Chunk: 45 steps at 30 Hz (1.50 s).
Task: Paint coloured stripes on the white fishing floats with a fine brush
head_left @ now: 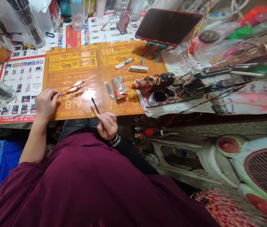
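Note:
My left hand (46,103) is closed in a pinch on the thin stems of slender fishing floats (75,86), at the left of an amber sheet (107,67). Their red, white and yellow bodies point up and to the right, lying over or just above the sheet; I cannot tell whether they touch it. At the front edge of the table, my right hand (107,125) grips a thin paintbrush (97,108). Its dark tip points up and left, below and apart from the floats, while the handle runs back toward my wrist.
A paint-stained block (119,87) and a blade (109,90) lie on the sheet. A dark-screened tablet (168,26) stands behind. Paint-covered tools (157,82) crowd the right, and a clear glass (78,14) stands at the back. Below left is a blue crate (8,160).

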Motion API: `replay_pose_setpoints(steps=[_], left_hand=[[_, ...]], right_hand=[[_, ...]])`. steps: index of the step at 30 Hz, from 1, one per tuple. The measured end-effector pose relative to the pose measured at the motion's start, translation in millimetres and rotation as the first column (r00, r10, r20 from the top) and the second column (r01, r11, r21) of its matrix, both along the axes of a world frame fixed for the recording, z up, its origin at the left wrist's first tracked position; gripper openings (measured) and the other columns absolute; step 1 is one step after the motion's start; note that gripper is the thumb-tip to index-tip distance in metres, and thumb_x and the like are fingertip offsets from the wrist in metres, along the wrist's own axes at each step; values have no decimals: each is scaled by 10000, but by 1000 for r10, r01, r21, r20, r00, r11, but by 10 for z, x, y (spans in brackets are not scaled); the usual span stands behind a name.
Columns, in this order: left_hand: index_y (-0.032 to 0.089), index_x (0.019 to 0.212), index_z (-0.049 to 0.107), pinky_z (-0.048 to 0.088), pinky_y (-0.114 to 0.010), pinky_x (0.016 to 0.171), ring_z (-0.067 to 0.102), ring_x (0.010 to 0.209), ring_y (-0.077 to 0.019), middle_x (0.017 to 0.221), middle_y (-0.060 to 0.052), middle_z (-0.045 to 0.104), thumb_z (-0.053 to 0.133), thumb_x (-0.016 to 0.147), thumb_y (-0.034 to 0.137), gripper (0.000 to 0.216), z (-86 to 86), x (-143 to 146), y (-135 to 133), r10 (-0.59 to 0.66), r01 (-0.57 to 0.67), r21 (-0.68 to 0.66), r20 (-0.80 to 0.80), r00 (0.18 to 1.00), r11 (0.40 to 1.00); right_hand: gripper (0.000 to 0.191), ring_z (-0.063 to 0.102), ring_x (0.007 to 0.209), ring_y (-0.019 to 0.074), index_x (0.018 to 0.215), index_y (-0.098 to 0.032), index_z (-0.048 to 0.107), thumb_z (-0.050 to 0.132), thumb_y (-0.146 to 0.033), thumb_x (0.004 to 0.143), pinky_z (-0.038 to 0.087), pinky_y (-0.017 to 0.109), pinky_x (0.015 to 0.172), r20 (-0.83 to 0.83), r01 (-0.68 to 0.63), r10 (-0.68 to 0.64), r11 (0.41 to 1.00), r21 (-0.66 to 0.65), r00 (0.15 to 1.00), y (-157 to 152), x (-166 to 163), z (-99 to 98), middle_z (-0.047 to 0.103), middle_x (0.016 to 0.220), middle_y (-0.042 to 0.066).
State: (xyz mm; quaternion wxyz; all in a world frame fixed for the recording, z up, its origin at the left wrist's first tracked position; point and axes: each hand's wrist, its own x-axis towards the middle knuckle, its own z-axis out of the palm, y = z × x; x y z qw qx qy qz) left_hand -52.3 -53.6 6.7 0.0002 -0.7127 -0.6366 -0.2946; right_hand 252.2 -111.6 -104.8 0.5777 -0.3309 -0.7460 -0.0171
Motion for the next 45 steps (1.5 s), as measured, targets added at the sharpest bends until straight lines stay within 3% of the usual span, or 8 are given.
replay_pose_setpoints(steps=[9,16,27,31,39,45], left_hand=[[250,877,723,490,-414,836,683,916,-246,952,-63,756,693,989,306,129,7,-26,-5,18,-17,-28,19,1000,999],[253,791,692,501,-422,884,682,927,-253,921,-49,751,725,925,266,139,-5,-234,111,67,-65,-70,33,997,995],[240,866,743,519,-428,943,672,970,-252,960,-67,750,688,927,281,91,1,-379,105,-10,23,-188,73,997,982],[259,917,768,533,-432,936,675,986,-255,996,-63,753,754,877,302,61,52,-457,75,-63,82,-233,88,994,969],[260,988,791,547,-400,801,674,872,-229,981,-59,730,901,678,215,332,56,-588,38,-26,60,-289,120,992,955],[274,935,768,549,-449,896,660,963,-273,942,-55,700,912,676,198,306,79,-465,51,-15,37,-231,96,995,972]], right_hand=[[545,741,955,220,1464,-235,610,554,-86,942,626,392,873,36,32,-31,999,-5,999,4,3,-32,806,1074,70],[528,718,972,229,1473,-220,622,553,-127,958,620,404,879,19,8,-8,1000,-11,1000,-5,22,-83,797,1082,81],[567,721,972,215,1491,-229,609,574,-89,942,604,376,899,0,-3,3,1000,1,1000,-14,12,-13,803,1067,62],[548,724,968,214,1469,-241,620,567,-95,943,597,382,902,8,18,-18,1000,-7,1000,-19,20,-48,804,1066,58],[492,734,939,237,1406,-232,659,552,-124,938,614,421,861,56,60,-60,998,-7,997,-28,59,-137,802,1049,79],[428,730,933,234,1343,-228,697,552,-144,948,619,422,860,74,89,-86,995,-35,993,-38,57,-164,801,1030,80]])
